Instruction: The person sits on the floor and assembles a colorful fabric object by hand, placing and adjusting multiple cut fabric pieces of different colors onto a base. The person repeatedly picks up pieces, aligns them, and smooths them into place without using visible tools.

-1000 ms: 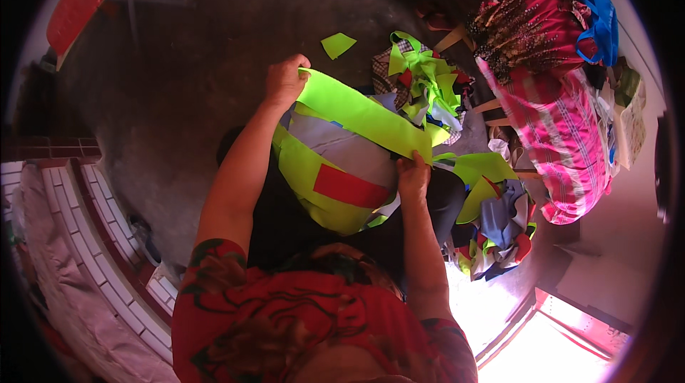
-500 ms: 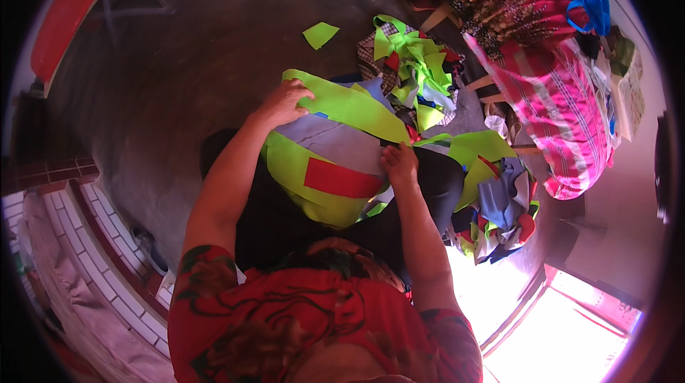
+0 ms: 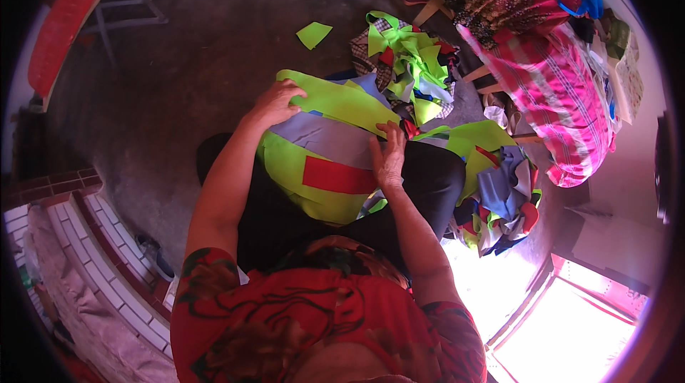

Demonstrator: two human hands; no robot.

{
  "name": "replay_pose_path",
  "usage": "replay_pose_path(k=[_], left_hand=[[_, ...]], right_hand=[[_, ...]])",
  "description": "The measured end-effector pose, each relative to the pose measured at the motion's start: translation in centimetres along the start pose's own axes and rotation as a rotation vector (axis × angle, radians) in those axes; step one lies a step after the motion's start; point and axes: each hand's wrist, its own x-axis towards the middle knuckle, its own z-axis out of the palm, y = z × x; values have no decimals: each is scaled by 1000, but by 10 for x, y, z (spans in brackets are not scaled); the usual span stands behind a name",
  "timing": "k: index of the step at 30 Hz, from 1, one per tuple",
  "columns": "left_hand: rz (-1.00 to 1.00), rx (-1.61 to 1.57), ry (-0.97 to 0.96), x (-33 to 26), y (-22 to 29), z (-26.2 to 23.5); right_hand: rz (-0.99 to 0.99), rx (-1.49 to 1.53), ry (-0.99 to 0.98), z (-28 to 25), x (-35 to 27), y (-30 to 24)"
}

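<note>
Across my lap lies a patchwork of cloth pieces: a grey piece (image 3: 321,135), a lime-green cloth (image 3: 282,165) below it and a red rectangle (image 3: 338,175) on that. A long lime-green fabric strip (image 3: 339,103) runs along the far edge of the grey. My left hand (image 3: 277,103) pinches this strip at its left end, the thumb hidden from sight. My right hand (image 3: 389,155) rests at the right side of the patchwork, fingers spread and touching the strip's right end.
A heap of lime, red and checked scraps (image 3: 414,62) lies on the floor ahead. More scraps (image 3: 499,190) are piled beside my right knee. One loose green piece (image 3: 314,35) is on the floor. Pink plaid cloth (image 3: 531,90) covers something wooden-legged at the right.
My right hand has moved up slightly and its fingers, bent before, are now spread over the strip's right end. The left hand keeps its hold. The whole view has shifted a little.
</note>
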Motion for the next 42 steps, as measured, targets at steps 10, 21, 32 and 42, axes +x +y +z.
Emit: replay_pose_path(k=[10, 21, 32, 42], left_hand=[[-3, 11, -20, -2, 10, -7], [-56, -8, -105, -5, 12, -3], [-32, -14, -82, -6, 7, 2], [-30, -29, -67, -6, 4, 5]], right_hand=[[-41, -327, -224, 18, -13, 10], [-72, -400, -271, 20, -13, 13], [-82, -429, -285, 23, -14, 15], [-77, -402, -294, 21, -15, 12]])
